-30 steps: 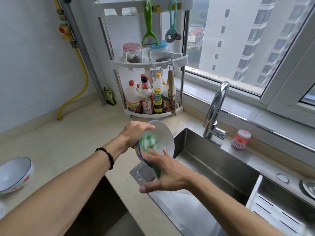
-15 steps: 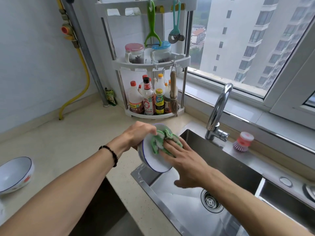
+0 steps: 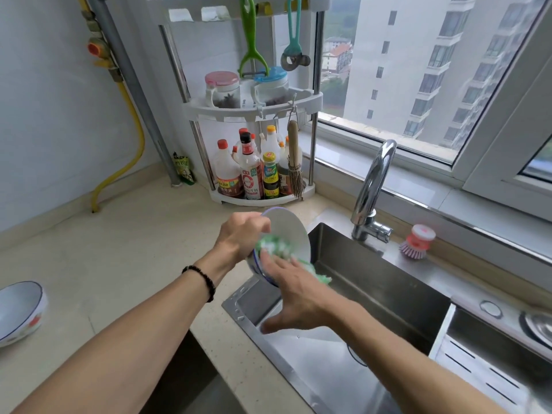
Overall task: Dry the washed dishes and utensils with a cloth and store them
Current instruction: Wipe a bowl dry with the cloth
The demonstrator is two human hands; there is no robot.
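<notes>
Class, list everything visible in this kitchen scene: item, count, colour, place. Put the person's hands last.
bowl: 1, white, blue rim, held over sink edge
cloth: 1, green-white, against held bowl
second bowl: 1, white, blue rim, counter far left
sink: 1, steel, right
tap: 1, chrome, behind sink
dish brush: 1, red-pink, sink ledge
corner rack: 1, white, holding bottles and jars
left hand: grips bowl
right hand: presses cloth on bowl

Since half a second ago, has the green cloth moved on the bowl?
Yes. The green cloth has gone from the bowl's upper rim, on the tap's side, down to its lower part, nearer the sink's front edge, under the right hand.
</notes>
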